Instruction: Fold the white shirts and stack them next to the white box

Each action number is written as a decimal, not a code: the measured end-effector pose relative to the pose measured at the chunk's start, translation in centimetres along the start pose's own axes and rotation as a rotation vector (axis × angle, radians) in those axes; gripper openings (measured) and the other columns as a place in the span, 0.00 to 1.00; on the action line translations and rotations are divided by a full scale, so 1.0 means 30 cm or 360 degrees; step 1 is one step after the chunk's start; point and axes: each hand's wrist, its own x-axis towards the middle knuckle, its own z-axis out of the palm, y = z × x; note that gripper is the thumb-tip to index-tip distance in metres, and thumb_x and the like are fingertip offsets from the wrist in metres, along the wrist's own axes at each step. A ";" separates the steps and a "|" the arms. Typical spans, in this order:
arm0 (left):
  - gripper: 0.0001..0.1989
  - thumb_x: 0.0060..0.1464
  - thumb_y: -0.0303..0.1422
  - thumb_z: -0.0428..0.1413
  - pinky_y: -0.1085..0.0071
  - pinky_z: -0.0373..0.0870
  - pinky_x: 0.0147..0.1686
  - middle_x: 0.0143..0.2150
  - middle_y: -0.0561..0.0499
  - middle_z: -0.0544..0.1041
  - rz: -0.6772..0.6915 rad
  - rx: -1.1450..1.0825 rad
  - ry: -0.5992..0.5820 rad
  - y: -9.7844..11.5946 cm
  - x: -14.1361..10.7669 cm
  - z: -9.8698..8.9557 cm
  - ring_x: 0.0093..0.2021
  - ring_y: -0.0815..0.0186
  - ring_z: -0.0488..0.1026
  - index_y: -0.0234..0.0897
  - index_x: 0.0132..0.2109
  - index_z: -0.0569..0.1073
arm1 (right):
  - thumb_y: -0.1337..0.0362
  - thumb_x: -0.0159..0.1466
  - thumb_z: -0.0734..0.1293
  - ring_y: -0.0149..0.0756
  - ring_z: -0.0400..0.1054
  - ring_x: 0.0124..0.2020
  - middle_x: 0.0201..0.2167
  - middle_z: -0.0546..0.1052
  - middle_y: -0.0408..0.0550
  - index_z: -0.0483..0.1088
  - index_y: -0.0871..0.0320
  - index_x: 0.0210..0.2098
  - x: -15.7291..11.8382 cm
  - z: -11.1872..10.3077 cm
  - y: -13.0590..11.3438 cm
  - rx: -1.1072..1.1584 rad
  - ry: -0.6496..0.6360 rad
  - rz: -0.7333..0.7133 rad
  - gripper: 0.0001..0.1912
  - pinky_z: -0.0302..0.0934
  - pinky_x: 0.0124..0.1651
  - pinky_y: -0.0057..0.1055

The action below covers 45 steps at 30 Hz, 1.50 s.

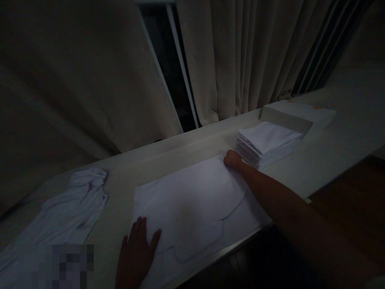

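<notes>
A flat white piece, cloth by its look [192, 200], lies spread on the table before me, with fold or edge lines across its near part. My left hand [136, 249] rests flat on its left edge, fingers stretched and thumb apart. At its far right corner my right hand [231, 157] is closed, fingers bent in on the corner; the fingertips are hidden. Just beyond the right hand stands a neat stack of folded white pieces [266, 144]. To the left lies a rumpled white garment [75, 200].
The long pale table [339, 136] runs along beige curtains [228, 60], with a dark gap between them. Behind the stack is a low pale box [285, 116] with white material beside it. The table's near edge drops to a dark floor [351, 200]. A blurred patch hides the lower left.
</notes>
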 end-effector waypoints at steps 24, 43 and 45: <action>0.38 0.59 0.50 0.39 0.45 0.44 0.63 0.72 0.38 0.40 -0.0023 -0.0025 0.0226 -0.011 -0.027 -0.026 0.71 0.49 0.36 0.32 0.69 0.46 | 0.49 0.70 0.52 0.43 0.35 0.70 0.70 0.46 0.51 0.47 0.55 0.68 -0.454 0.000 0.195 -0.0301 0.0055 -0.1261 0.31 0.28 0.68 0.49; 0.45 0.50 0.41 0.55 0.58 0.58 0.64 0.69 0.52 0.52 0.0698 -0.0096 -0.0091 -0.265 -0.418 -0.084 0.66 0.56 0.57 0.51 0.69 0.39 | 0.74 0.57 0.61 0.40 0.46 0.68 0.67 0.55 0.51 0.43 0.52 0.69 -0.781 -0.030 0.632 -0.0263 -0.0370 -0.1541 0.43 0.37 0.69 0.48; 0.44 0.51 0.42 0.55 0.58 0.60 0.63 0.69 0.51 0.52 0.0697 -0.0123 -0.0072 -0.279 -0.421 -0.070 0.66 0.56 0.57 0.51 0.69 0.39 | 0.77 0.55 0.58 0.40 0.50 0.66 0.65 0.58 0.51 0.47 0.52 0.68 -0.772 0.011 0.640 -0.0242 -0.0256 -0.1484 0.42 0.41 0.68 0.48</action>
